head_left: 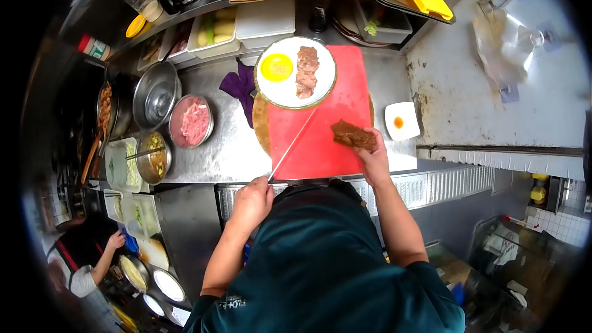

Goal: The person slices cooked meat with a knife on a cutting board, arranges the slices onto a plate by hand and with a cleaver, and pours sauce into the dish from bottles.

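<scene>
My left hand (pixel 252 203) is closed around the handle of a knife (pixel 292 145). Its long, thin blade slants across the red cutting board (pixel 327 129), tip pointing up toward the plate. In my right hand (pixel 374 155), over the board's right side, is a chunk of brown cooked meat (pixel 352 135), gripped at its right end. A round white plate (pixel 320 89) overlaps the board's upper left part. On that plate lie a row of sliced meat (pixel 306 72) and a small yellow dish (pixel 276 67).
A small white dish with brown sauce (pixel 399 123) stands right of the board. Purple cloth (pixel 239 92) lies to the left, near a bowl of raw meat strips (pixel 192 121) and a steel bowl (pixel 156 95). Another person's hand (pixel 116 238) shows at lower left.
</scene>
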{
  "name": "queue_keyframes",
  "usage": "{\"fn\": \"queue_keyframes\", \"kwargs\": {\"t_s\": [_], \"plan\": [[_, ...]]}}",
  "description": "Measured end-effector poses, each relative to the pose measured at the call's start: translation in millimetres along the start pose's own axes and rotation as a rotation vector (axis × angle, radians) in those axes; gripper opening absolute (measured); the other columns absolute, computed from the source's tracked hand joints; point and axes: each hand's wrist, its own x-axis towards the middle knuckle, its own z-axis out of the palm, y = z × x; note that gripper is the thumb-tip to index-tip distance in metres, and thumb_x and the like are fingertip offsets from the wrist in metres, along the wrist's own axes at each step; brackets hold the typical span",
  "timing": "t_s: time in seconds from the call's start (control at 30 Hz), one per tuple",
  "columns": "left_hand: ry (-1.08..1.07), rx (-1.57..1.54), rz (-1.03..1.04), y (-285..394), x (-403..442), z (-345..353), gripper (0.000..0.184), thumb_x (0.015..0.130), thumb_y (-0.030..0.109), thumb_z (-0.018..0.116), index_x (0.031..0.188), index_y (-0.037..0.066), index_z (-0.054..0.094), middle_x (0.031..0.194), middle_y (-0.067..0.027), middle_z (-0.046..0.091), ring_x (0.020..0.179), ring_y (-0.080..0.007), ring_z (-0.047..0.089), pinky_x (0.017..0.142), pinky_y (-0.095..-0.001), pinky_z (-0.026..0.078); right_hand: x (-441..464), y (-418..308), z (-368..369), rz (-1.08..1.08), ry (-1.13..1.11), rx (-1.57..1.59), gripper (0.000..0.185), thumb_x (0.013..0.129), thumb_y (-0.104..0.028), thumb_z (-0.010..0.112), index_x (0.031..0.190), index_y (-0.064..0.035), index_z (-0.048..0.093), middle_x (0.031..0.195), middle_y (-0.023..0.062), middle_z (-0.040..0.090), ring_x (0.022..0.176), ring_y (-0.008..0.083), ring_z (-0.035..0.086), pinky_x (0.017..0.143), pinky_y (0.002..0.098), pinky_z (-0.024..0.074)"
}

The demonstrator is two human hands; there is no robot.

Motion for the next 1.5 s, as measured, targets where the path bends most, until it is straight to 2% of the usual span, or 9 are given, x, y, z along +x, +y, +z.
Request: {"fn": "queue_keyframes", "kwargs": {"t_s": [0.37,0.57,0.67,0.77,0.8,1.0,1.3,1.4,1.5], "plan": [[-0.026,0.032,-0.024,0.7,1.5,-1.3,0.016,0.097,0.012,0.070,0.101,-0.003,0.065,0.094,-0.0247,0.073,0.084,-0.0459,0.073,0.077,-0.0542,0.060,-6.3,-0.8,12.0,-0.303,0.013,-0.195,0.059,0.084,0.025,0.061,0.134,-0.0063,0.052,0.147,0.0142,0.057,0.140,0.0251,0.057,0.118,0.0362,0.0483],[-0.022,0.027,-0.021,1.5,1.2,-0.1,0.016,0.098,0.013,0.069,0.100,-0.002,0.065,0.094,-0.0248,0.073,0.085,-0.0463,0.073,0.078,-0.0552,0.060,-7.3,1.8,12.2,-0.724,0.075,-0.855,0.057,0.078,0.019,0.071,0.129,-0.0049,0.058,0.142,0.0178,0.060,0.136,0.0357,0.060,0.114,0.0413,0.0518],[-0.025,0.028,-0.024,4.0,0.5,0.1,0.016,0.098,0.013,0.069,0.100,-0.002,0.065,0.094,-0.0243,0.073,0.085,-0.0461,0.073,0.078,-0.0551,0.060,-0.2,25.8,2.0,-0.840,0.112,-1.048,0.055,0.077,0.015,0.075,0.127,-0.0050,0.065,0.141,0.0199,0.060,0.133,0.0408,0.060,0.112,0.0466,0.0530],[-0.029,0.031,-0.031,4.2,-0.1,1.1,0.015,0.098,0.012,0.069,0.100,-0.002,0.065,0.094,-0.0240,0.073,0.085,-0.0454,0.073,0.078,-0.0547,0.060,-3.4,34.6,-1.9,-0.887,0.031,-1.268,0.052,0.077,0.011,0.077,0.126,-0.0057,0.071,0.139,0.0206,0.060,0.132,0.0435,0.060,0.111,0.0510,0.0532],[-0.025,0.029,-0.024,4.6,-0.1,0.7,0.015,0.098,0.012,0.069,0.100,-0.002,0.065,0.094,-0.0239,0.073,0.085,-0.0451,0.073,0.078,-0.0545,0.060,-6.7,37.8,-0.6,-0.878,0.025,-1.294,0.053,0.079,0.001,0.082,0.130,-0.0113,0.071,0.140,0.0195,0.059,0.132,0.0452,0.059,0.110,0.0542,0.0532],[-0.003,0.009,0.007,4.6,-2.4,4.5,0.015,0.097,0.012,0.069,0.101,-0.003,0.066,0.095,-0.0238,0.074,0.086,-0.0446,0.073,0.078,-0.0538,0.060,-28.1,30.0,3.9,-0.878,-0.061,-1.294,0.059,0.079,-0.015,0.092,0.132,-0.0061,0.067,0.141,0.0224,0.058,0.130,0.0446,0.059,0.107,0.0533,0.0537],[-0.009,0.007,-0.020,9.4,-3.0,5.4,0.017,0.097,0.013,0.069,0.099,-0.003,0.065,0.095,-0.0255,0.073,0.085,-0.0467,0.073,0.079,-0.0549,0.060,-29.4,27.2,3.6,-0.704,0.179,-1.130,0.065,0.085,-0.016,0.090,0.138,0.0023,0.058,0.139,0.0261,0.058,0.124,0.0461,0.060,0.106,0.0500,0.0530],[-0.015,0.016,-0.017,9.7,-3.0,5.2,0.017,0.097,0.013,0.070,0.099,-0.003,0.064,0.095,-0.0258,0.073,0.085,-0.0470,0.073,0.079,-0.0551,0.060,-24.9,24.9,10.8,-0.601,0.194,-1.044,0.067,0.085,-0.015,0.090,0.140,0.0021,0.056,0.136,0.0260,0.059,0.123,0.0444,0.061,0.105,0.0484,0.0535],[-0.020,0.020,-0.023,11.2,-3.0,5.3,0.018,0.097,0.013,0.070,0.100,-0.003,0.064,0.096,-0.0257,0.073,0.086,-0.0470,0.073,0.079,-0.0551,0.060,-22.8,18.0,24.4,-0.398,0.185,-0.938,0.067,0.085,-0.014,0.089,0.141,0.0025,0.055,0.133,0.0247,0.061,0.121,0.0416,0.063,0.102,0.0475,0.0542]]}}
